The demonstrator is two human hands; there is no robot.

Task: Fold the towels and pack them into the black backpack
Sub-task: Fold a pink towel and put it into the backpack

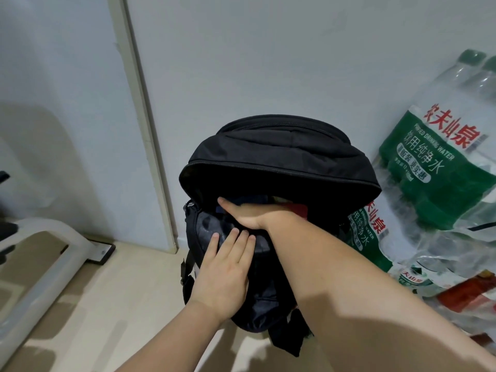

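While the backpack [268,154] stands on the floor [107,304] against the wall with its top flap thrown wide, packing looks well along rather than finished. The right hand [249,213] reaches into the mouth, thumb out along the rim. Its fingers are hidden inside, so I cannot tell whether they grip anything or only push down. The left hand [222,275] lies flat on the front panel just below the opening, fingers straight and holding nothing, seemingly steadying the backpack. Inside the mouth, beside the right hand, a blue cloth [252,200] and a red cloth [298,210] show, probably towels already in. No loose towels appear on the floor in view. What seems left is settling the contents and zipping the flap, which is not yet closed. Water packs [429,167] sit just beside the backpack.
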